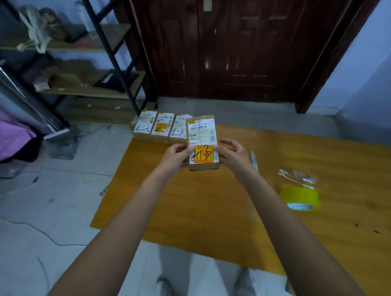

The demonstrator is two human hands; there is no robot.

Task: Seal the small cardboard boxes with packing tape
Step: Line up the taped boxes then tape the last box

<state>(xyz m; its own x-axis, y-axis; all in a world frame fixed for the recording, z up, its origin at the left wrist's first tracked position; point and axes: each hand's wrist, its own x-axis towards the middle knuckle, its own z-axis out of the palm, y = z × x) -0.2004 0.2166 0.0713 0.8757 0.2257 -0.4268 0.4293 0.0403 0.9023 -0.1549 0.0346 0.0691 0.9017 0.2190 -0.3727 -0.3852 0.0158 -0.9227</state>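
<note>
Box (201, 141), brown, white label, orange sticker; left hand (175, 156) and right hand (232, 154) gripping it.

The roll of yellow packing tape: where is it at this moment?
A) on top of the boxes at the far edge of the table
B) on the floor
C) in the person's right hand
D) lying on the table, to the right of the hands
D: the roll of yellow packing tape lies on the wooden table, apart from both hands, which hold a small cardboard box.
</note>
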